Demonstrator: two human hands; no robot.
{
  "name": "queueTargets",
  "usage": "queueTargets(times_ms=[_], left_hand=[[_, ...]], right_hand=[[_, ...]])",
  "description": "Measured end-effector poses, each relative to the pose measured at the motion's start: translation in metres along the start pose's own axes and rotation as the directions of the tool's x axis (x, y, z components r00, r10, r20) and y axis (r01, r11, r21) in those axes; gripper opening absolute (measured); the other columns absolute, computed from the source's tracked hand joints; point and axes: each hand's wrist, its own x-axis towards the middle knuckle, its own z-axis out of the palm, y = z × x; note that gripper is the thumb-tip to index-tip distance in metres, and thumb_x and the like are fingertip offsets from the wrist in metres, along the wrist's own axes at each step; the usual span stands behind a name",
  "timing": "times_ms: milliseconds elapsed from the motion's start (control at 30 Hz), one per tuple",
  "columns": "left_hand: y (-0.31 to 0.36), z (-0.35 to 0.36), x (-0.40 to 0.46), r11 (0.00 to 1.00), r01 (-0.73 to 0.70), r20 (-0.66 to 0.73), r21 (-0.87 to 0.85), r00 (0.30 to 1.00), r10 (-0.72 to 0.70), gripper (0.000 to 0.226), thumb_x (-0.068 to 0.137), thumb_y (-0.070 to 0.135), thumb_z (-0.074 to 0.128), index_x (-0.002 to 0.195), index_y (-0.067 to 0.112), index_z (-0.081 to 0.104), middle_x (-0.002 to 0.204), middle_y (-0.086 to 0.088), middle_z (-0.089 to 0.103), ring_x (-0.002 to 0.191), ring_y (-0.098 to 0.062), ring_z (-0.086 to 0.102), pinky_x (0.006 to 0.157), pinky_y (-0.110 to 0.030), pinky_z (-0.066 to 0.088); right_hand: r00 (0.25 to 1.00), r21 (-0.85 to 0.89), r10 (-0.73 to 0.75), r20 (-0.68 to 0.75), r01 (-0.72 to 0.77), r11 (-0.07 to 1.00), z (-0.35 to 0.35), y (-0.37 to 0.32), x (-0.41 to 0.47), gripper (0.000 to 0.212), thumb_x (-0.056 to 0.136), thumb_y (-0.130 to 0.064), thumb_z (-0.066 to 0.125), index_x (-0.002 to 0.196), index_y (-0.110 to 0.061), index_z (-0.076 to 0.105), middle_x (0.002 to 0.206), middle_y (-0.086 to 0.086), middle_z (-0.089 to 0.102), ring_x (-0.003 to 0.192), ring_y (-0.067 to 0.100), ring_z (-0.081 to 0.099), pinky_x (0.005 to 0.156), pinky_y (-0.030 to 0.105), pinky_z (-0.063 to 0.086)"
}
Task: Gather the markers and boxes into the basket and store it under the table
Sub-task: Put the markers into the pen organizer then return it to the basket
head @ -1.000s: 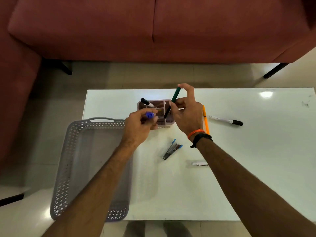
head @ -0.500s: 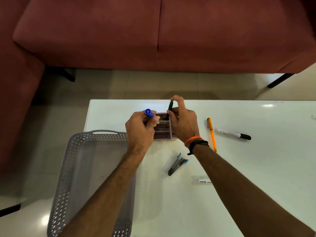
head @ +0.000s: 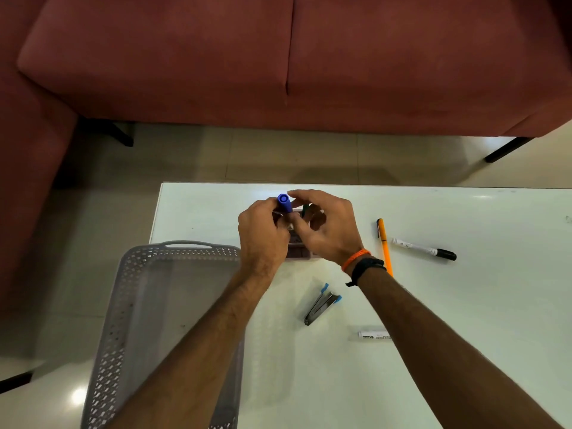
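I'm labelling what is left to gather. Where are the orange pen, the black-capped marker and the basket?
orange pen (head: 384,243): head view, middle of its barrel.
black-capped marker (head: 416,247): head view, on its white barrel.
basket (head: 188,244): head view, on its far rim handle.

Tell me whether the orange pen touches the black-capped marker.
Apart. The head view shows bare table between the orange pen and the black-capped marker along their whole length.

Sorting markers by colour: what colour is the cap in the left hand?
Blue, on the marker cap; head view shows it.
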Motion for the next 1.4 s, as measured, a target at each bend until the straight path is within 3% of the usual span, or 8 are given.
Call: queueTargets(times_ms=[200, 433, 600, 867, 1100, 1233, 1300, 1400], left_hand=[[0.004, -0.002, 0.004, 0.995, -0.088, 0.030, 0.051, 0.996, 0.087, 0.021, 0.081, 0.003, 0.066, 0.099, 0.006, 0.074, 0.094, -0.010, 0.073, 0.080, -0.019, 0.065, 0.081, -0.032, 0.056], [-0.017, -0.008, -0.004, 0.993, 0.101, 0.033, -0.056, 0.995, -0.099, 0.040, 0.070, 0.007, 0.082, 0.108, 0.011, 0.069, 0.100, -0.002, 0.074, 0.081, -0.012, 0.071, 0.082, -0.030, 0.059], [-0.026, -0.012, -0.009, 0.979, 0.193, 0.060, -0.070, 0.980, -0.189, 0.038, 0.068, 0.006, 0.083, 0.104, 0.012, 0.070, 0.093, 0.003, 0.071, 0.074, -0.010, 0.068, 0.064, -0.008, 0.050], [-0.016, -0.008, -0.009, 0.982, 0.184, 0.121, -0.034, 0.976, -0.178, 0.041, 0.068, 0.012, 0.084, 0.106, 0.014, 0.069, 0.084, 0.007, 0.065, 0.071, -0.009, 0.065, 0.071, -0.020, 0.055], [-0.009, 0.007, -0.025, 0.986, 0.165, 0.171, 0.020, 0.971, -0.166, 0.035, 0.072, 0.016, 0.082, 0.105, 0.015, 0.069, 0.090, 0.007, 0.069, 0.069, -0.004, 0.064, 0.076, -0.020, 0.053], [0.000, 0.025, -0.042, 0.989, 0.146, 0.250, 0.016, 0.957, -0.145, 0.031, 0.073, 0.012, 0.080, 0.103, 0.012, 0.070, 0.097, 0.000, 0.072, 0.084, -0.012, 0.067, 0.082, -0.022, 0.053], [0.007, 0.039, -0.056, 0.992, 0.124, 0.309, 0.033, 0.942, -0.128, 0.033, 0.074, 0.013, 0.080, 0.105, 0.010, 0.068, 0.100, -0.002, 0.071, 0.084, -0.013, 0.067, 0.081, -0.024, 0.055], [0.013, 0.063, -0.079, 0.993, 0.084, 0.390, 0.085, 0.914, -0.110, 0.037, 0.075, 0.019, 0.080, 0.108, 0.011, 0.067, 0.103, -0.001, 0.070, 0.075, -0.010, 0.064, 0.070, -0.019, 0.051]], right_hand=[[0.999, -0.039, 0.000, -0.047, -0.002, 0.999, -0.001, 0.002, 0.010, 0.028, 0.079, -0.034, 0.073, 0.097, -0.013, 0.074, 0.085, -0.001, 0.072, 0.065, 0.010, 0.064, 0.064, 0.026, 0.057], [0.990, -0.086, 0.049, -0.133, -0.061, 0.994, 0.008, 0.005, 0.011, 0.028, 0.081, -0.031, 0.073, 0.095, -0.007, 0.073, 0.083, 0.006, 0.073, 0.069, 0.017, 0.066, 0.069, 0.024, 0.057], [0.960, -0.341, 0.265, 0.093, -0.219, 0.914, 0.020, 0.020, 0.004, 0.027, 0.087, -0.035, 0.065, 0.108, -0.019, 0.071, 0.088, 0.008, 0.074, 0.081, 0.027, 0.065, 0.078, 0.035, 0.055], [0.969, -0.294, 0.246, 0.025, -0.228, 0.928, 0.013, 0.019, -0.009, 0.038, 0.086, -0.027, 0.067, 0.123, -0.021, 0.063, 0.107, 0.001, 0.074, 0.090, 0.025, 0.069, 0.088, 0.042, 0.055], [0.953, -0.149, 0.296, -0.069, -0.303, 0.941, -0.018, 0.014, -0.036, 0.029, 0.083, -0.020, 0.071, 0.111, -0.019, 0.067, 0.098, -0.004, 0.075, 0.063, 0.009, 0.065, 0.075, 0.028, 0.058], [0.923, -0.143, 0.375, -0.082, -0.383, 0.912, -0.042, 0.014, -0.062, 0.028, 0.082, -0.018, 0.072, 0.110, -0.015, 0.067, 0.099, -0.006, 0.075, 0.062, 0.013, 0.066, 0.089, -0.009, 0.024], [0.917, -0.116, 0.385, -0.102, -0.395, 0.911, -0.055, 0.021, -0.082, 0.026, 0.080, -0.019, 0.073, 0.106, -0.017, 0.067, 0.094, -0.008, 0.075, 0.058, 0.010, 0.065, 0.108, 0.014, 0.034], [0.886, -0.120, 0.452, -0.104, -0.462, 0.879, -0.076, 0.031, -0.117, 0.025, 0.079, -0.021, 0.073, 0.104, -0.022, 0.067, 0.092, -0.012, 0.074, 0.060, 0.007, 0.064, 0.084, 0.036, 0.055]])
